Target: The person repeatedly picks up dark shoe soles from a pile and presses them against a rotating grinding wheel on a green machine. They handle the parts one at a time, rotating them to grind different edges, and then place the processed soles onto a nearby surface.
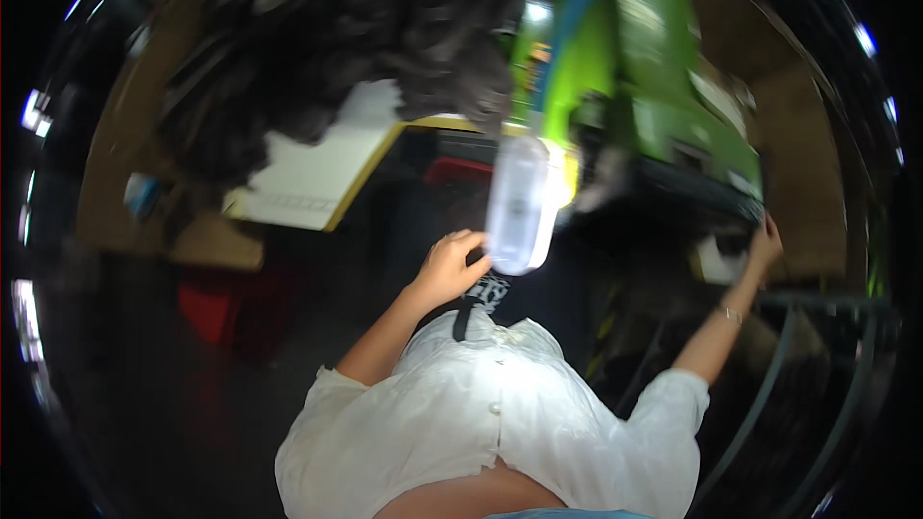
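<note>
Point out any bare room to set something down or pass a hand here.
Bare: the pale board, between the dark fuzzy mass and the red bin; dim, unclear floor lower left. Crowded: the centre, where the left hand meets the translucent bottle, and the green machine by the right hand.

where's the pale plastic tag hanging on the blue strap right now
In the head view the pale plastic tag hangs near the centre, just right of the left hand and below the green machine.
</note>
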A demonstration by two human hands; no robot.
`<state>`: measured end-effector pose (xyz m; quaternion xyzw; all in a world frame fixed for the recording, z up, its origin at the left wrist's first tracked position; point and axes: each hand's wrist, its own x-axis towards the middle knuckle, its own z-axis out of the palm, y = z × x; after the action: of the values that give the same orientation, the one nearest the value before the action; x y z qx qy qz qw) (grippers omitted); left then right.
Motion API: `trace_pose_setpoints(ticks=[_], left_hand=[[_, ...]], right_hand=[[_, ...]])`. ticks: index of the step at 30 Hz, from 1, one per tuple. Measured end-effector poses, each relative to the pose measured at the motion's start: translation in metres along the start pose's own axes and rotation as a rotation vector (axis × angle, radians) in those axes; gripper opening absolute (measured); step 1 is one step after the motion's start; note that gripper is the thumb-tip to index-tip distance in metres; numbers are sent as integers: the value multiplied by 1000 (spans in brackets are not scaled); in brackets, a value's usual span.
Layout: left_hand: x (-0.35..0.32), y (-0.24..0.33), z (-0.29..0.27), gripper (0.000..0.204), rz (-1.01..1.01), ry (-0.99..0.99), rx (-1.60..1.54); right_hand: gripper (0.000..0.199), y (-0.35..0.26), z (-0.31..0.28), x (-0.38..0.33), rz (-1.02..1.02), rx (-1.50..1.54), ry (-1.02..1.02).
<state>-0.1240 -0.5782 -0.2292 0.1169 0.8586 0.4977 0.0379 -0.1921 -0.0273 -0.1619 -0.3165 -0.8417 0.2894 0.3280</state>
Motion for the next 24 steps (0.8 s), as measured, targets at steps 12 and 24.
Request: trace_pose_setpoints(ticks=[12,24], left_hand=[[72,-68,-277,57,-36,1232,688],[35,5,-257,31,175,1208,647]], right_hand=[[20,-91,-17,-124,-628,-28,401],[11,-107,13,-205,-558,214,31]])
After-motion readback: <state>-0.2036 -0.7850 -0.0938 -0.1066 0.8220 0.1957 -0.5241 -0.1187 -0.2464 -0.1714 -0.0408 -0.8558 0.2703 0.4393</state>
